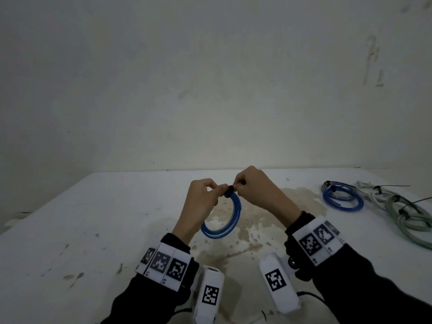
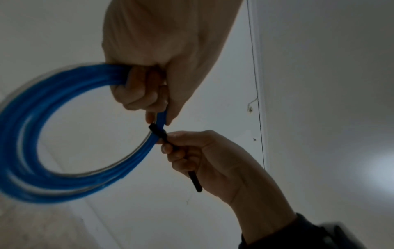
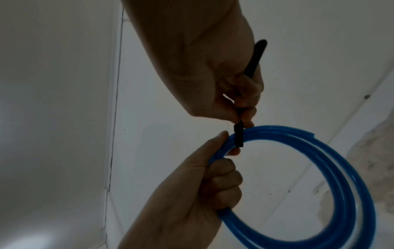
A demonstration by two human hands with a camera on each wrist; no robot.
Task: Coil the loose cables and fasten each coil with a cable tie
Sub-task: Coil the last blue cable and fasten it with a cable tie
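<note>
Your left hand grips the blue coil near its top, fingers curled round the strands, holding it up above the stained bench. Coil is several loops of translucent blue tubing, roughly round, one cut end sticking out. Your right hand pinches the black tie, which wraps the strands just beside your left thumb; its tail runs through your fist. Far right on the bench: a tied blue coil and grey cables.

A white table — stained brown at its middle, scuffed elsewhere — stands against a marked pale wall.
</note>
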